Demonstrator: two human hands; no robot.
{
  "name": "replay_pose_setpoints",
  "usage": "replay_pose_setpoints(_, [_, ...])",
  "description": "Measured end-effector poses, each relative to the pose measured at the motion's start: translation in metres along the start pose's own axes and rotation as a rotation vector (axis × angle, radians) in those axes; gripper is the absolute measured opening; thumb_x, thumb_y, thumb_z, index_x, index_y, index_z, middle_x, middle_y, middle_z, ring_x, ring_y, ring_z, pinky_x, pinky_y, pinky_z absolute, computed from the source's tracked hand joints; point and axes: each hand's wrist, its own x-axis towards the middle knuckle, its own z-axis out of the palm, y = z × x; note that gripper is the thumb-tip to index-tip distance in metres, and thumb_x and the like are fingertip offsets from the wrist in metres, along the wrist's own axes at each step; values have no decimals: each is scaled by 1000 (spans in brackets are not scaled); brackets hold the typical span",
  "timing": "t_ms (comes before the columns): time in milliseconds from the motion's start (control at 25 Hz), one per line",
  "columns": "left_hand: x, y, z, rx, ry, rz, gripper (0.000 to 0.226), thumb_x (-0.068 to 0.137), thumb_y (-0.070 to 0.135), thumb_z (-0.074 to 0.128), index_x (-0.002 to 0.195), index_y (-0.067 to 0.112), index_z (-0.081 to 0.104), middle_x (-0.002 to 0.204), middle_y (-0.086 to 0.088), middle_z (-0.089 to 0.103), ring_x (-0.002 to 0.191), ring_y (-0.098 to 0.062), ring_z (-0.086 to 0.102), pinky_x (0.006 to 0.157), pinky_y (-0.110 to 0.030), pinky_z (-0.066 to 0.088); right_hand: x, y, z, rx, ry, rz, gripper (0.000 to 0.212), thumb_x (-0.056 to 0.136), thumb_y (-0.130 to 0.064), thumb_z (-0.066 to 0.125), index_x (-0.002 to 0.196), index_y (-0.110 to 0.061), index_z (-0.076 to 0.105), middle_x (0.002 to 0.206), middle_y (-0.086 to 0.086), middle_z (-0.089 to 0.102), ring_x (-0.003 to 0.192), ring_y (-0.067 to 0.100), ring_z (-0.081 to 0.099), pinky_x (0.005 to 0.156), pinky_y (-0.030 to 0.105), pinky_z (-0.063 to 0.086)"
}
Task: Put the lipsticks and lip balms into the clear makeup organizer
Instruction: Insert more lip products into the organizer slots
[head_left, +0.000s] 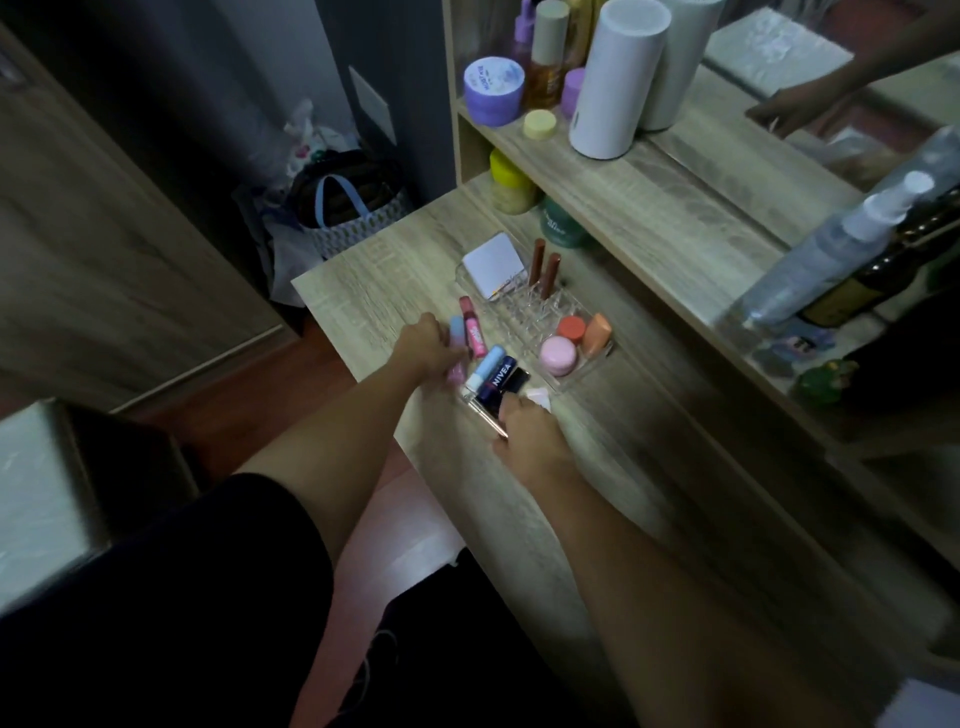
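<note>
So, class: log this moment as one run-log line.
left hand: on pink tube | right hand: by Nivea stick | organizer: two tubes upright

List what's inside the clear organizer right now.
Inside the organizer: two brown tubes upright in back slots, a white compact, a pink jar, an orange jar, an orange stick. Most slots look empty; glare hides some.

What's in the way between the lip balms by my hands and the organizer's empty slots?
Nothing visible. The lip balms lie on the desk beside the organizer, whose middle slots are open; only two brown tubes stand at the far end.
</note>
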Motion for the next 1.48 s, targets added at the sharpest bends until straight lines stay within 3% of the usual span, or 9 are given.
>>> replay_pose_setpoints(160, [-4, 1, -7, -67, -11, -30, 49, 75, 29, 72, 111, 1, 54, 115, -21, 61, 104, -33, 61, 81, -36, 51, -4, 3, 0, 63, 45, 29, 26, 84, -15, 59, 108, -7, 59, 109, 17, 67, 104, 35, 62, 84, 36, 51])
replay_pose_setpoints(280, [-7, -2, -19, -388, -8, -97, 45, 76, 21, 73, 111, -3, 57, 108, -24, 63, 87, -31, 66, 74, -43, 57, -9, 7, -11, 163, 143, 40, 25, 78, -17, 61, 102, -12, 65, 94, 14, 72, 92, 34, 66, 79, 35, 52])
replay_pose_setpoints(400, [-7, 2, -35, -620, -72, -96, 41, 81, 13, 66, 114, -9, 57, 93, -23, 66, 69, -26, 65, 64, -35, 58, -8, 13, -32, 448, 238, 103, 29, 75, -16, 66, 103, -18, 67, 73, 3, 68, 75, 28, 68, 70, 32, 54])
replay_pose_setpoints(520, [-8, 28, -53, -802, -143, 11, 11, 87, 11, 56, 92, 3, 63, 72, -9, 71, 59, -18, 68, 63, -32, 56, 2, 18, -64, 748, 345, 223, 26, 76, -12, 69, 101, -20, 64, 80, -2, 67, 68, 10, 65, 63, 20, 50])
replay_pose_setpoints(640, [-3, 57, -57, -905, -90, 50, 11, 86, 14, 56, 75, 18, 53, 77, -7, 63, 62, -20, 65, 59, -29, 56, 18, 22, -97, 844, 457, 246, 17, 78, -15, 72, 80, -25, 59, 78, -5, 70, 64, -2, 66, 59, 12, 49])
replay_pose_setpoints(800, [10, 75, -46, -734, 10, 165, 13, 75, 20, 65, 84, 22, 56, 85, -10, 66, 72, -20, 65, 56, -24, 51, 41, 31, -124, 750, 549, 240, 9, 80, -16, 72, 88, -18, 67, 87, 10, 75, 78, 21, 71, 79, 39, 59])
replay_pose_setpoints(960, [23, 78, -36, -462, 99, 253, 21, 69, 21, 68, 87, 15, 58, 77, -5, 65, 66, -16, 56, 55, -24, 43, 62, 37, -123, 635, 546, 302, 17, 79, -15, 71, 95, -9, 68, 94, 11, 74, 87, 25, 71, 85, 41, 57])
replay_pose_setpoints(1240, [34, 77, -29, -414, 56, 296, 17, 73, 16, 67, 83, 20, 54, 66, -1, 62, 58, -9, 52, 43, -6, 37, 78, 40, -118, 473, 429, 363, 18, 82, -18, 67, 94, -4, 67, 94, 16, 73, 90, 31, 70, 86, 46, 57])
replay_pose_setpoints(1480, [41, 71, -30, -367, 18, 311, 17, 73, 14, 70, 88, 13, 62, 78, -9, 68, 72, -16, 58, 56, -13, 43, 78, 36, -121, 336, 360, 304, 17, 84, -16, 64, 91, -1, 65, 95, 20, 72, 92, 36, 68, 86, 49, 56])
